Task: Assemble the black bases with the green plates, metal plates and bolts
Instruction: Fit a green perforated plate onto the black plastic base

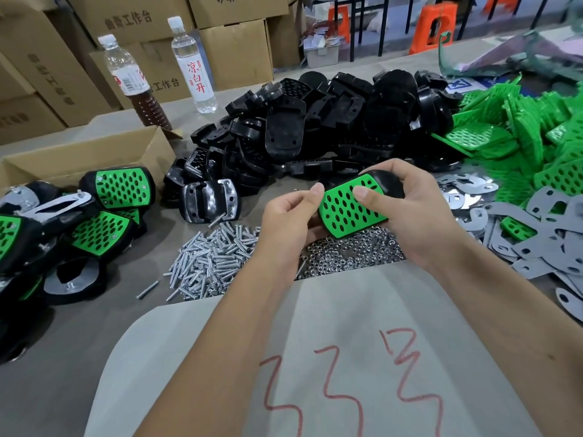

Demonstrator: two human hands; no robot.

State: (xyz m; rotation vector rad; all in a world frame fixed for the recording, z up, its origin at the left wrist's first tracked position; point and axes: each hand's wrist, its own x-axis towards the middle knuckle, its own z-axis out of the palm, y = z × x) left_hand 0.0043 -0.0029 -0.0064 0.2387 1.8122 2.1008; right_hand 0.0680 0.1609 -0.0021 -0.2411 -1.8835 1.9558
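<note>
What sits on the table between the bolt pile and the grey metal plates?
Head view: a heap of small nuts, under the hands holding the green plate.

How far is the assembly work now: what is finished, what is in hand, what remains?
Done: finished units piled at left. In hand: both hands, left and right, hold a green plate on a black base. Left: big piles of black bases, green plates, metal plates, bolts.
</note>
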